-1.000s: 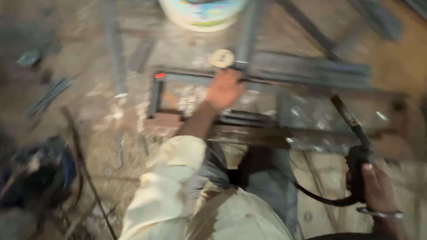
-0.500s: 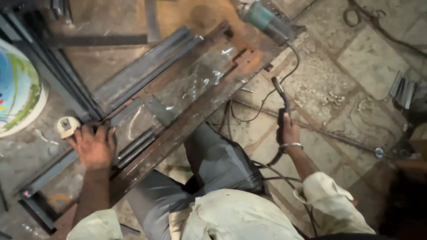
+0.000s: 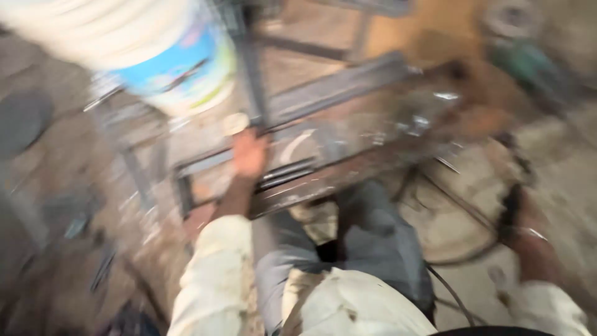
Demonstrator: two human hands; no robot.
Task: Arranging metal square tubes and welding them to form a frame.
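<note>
Heavy motion blur smears the whole dim, warm-toned view, worst at the edges where the bucket streaks, with small glints on the steel frame and soft shadows beneath.

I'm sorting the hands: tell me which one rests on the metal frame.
The left hand: it lies flat on the metal frame. The right hand is off to the side above the floor, holding a dark tool.
</note>
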